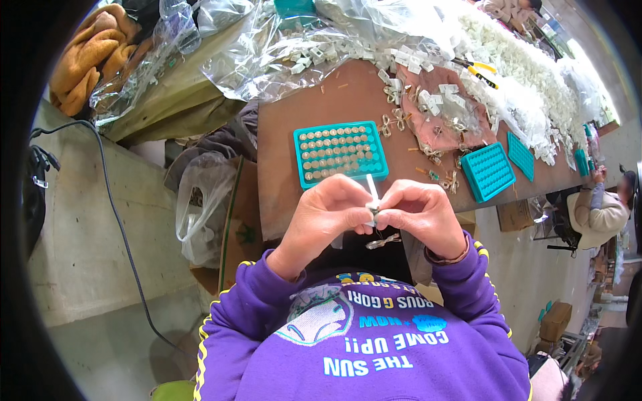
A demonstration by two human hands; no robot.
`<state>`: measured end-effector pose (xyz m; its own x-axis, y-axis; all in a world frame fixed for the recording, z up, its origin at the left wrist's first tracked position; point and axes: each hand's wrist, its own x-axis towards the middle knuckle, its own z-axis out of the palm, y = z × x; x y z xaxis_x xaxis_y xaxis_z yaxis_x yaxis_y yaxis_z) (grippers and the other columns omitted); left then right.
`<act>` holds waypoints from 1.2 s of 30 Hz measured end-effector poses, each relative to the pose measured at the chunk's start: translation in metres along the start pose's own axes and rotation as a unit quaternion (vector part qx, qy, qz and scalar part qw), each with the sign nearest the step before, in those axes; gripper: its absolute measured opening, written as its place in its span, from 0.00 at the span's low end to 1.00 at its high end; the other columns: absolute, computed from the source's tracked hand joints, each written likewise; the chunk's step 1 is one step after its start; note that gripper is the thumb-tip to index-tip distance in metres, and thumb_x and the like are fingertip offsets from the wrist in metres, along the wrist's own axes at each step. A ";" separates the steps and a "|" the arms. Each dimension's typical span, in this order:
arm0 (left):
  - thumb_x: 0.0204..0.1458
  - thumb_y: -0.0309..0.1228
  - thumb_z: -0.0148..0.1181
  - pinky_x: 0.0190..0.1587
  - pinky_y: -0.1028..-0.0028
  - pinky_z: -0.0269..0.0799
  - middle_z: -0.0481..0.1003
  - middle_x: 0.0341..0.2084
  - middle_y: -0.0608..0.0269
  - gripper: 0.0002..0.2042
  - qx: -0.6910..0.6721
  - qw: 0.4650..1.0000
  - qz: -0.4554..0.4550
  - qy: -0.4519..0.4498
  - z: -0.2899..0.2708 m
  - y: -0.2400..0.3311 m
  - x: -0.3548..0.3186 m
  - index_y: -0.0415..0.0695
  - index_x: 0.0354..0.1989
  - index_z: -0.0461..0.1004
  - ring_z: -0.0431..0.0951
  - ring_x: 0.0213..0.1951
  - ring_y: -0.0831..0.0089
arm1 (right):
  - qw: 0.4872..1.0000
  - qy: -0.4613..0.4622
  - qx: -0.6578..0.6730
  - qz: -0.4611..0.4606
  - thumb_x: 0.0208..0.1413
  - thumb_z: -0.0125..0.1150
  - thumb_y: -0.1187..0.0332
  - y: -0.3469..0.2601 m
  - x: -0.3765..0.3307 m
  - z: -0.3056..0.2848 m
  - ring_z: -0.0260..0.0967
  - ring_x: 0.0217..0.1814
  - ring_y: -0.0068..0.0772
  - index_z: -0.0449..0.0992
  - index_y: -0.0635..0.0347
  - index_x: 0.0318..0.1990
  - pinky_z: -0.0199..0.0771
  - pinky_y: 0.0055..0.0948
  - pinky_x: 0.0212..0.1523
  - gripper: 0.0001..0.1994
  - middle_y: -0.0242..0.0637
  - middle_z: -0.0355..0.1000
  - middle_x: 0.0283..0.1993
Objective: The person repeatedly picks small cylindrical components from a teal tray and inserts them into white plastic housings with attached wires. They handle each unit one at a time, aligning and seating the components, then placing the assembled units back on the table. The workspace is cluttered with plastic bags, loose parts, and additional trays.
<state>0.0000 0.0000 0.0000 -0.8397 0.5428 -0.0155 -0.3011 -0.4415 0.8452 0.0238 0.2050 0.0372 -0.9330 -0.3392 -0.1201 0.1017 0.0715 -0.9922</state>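
Note:
In front of my chest, my left hand (333, 208) and my right hand (416, 212) meet, thumbs and fingertips pinched together. Between them they hold a small white plastic part (372, 187) with a narrow strip sticking upward; its lower end is mostly hidden by my fingers. A tied bundle of thin wire (383, 242) hangs just below my fingertips and seems joined to that part. Just beyond my left hand lies a teal tray (299, 150) with rows of round silvery discs, several places at its right side without discs.
Two teal gridded trays (488, 172) lie to the right. Wire bundles (394, 120), a pink cloth (428, 134) with white pieces and yellow-handled pliers (483, 72) lie beyond. White parts are heaped at far right. A plastic bag (204, 207) hangs at left; another person (598, 214) sits far right.

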 end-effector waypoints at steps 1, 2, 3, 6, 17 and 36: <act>0.53 0.19 0.63 0.31 0.80 0.74 0.76 0.32 0.60 0.07 0.013 1.000 0.001 -0.026 -0.002 0.001 -0.001 0.40 0.38 0.71 0.79 0.30 0.74 | 0.999 -0.007 0.032 0.007 0.54 0.66 0.71 0.001 -0.001 -0.001 0.74 0.35 0.33 0.72 0.64 0.36 0.75 0.29 0.39 0.09 0.39 0.74 0.33; 0.53 0.20 0.63 0.29 0.80 0.74 0.75 0.33 0.60 0.08 0.026 0.998 0.003 -0.052 -0.002 0.001 -0.001 0.40 0.38 0.70 0.79 0.29 0.75 | 0.998 -0.021 0.064 0.003 0.53 0.66 0.71 0.002 -0.001 -0.002 0.74 0.34 0.32 0.71 0.63 0.32 0.75 0.28 0.39 0.09 0.37 0.73 0.32; 0.53 0.20 0.63 0.29 0.80 0.74 0.75 0.33 0.60 0.08 0.013 0.997 0.008 -0.073 -0.004 -0.001 -0.001 0.40 0.37 0.70 0.79 0.29 0.75 | 0.988 -0.054 0.142 0.018 0.52 0.67 0.70 0.010 0.004 0.001 0.74 0.34 0.30 0.70 0.62 0.31 0.74 0.27 0.38 0.10 0.36 0.73 0.31; 0.54 0.20 0.62 0.29 0.80 0.73 0.76 0.31 0.60 0.07 -0.041 0.991 0.043 -0.117 0.005 -0.010 0.000 0.41 0.36 0.70 0.79 0.30 0.75 | 0.946 -0.126 0.295 0.053 0.51 0.68 0.69 0.023 0.008 0.007 0.72 0.32 0.24 0.69 0.60 0.30 0.72 0.22 0.36 0.11 0.32 0.72 0.29; 0.55 0.19 0.61 0.36 0.79 0.77 0.77 0.32 0.59 0.06 -0.002 0.990 0.107 0.092 0.012 -0.017 -0.004 0.40 0.36 0.70 0.78 0.31 0.77 | 0.955 0.041 -0.251 -0.154 0.54 0.65 0.74 -0.001 -0.010 0.005 0.71 0.34 0.20 0.76 0.67 0.35 0.72 0.23 0.36 0.06 0.31 0.73 0.32; 0.56 0.19 0.59 0.40 0.76 0.75 0.76 0.34 0.57 0.07 0.016 0.972 0.180 0.148 0.019 -0.025 -0.008 0.40 0.37 0.67 0.78 0.35 0.75 | 0.982 0.115 -0.081 -0.124 0.54 0.62 0.80 0.008 -0.008 0.034 0.73 0.31 0.21 0.75 0.71 0.33 0.76 0.22 0.31 0.03 0.36 0.74 0.29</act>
<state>0.0224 0.0204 -0.0108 -0.9828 0.1253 0.1354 0.0471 -0.5390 0.8410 0.0436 0.1767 0.0291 -0.9774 -0.1449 0.1542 -0.1778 0.1671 -0.9698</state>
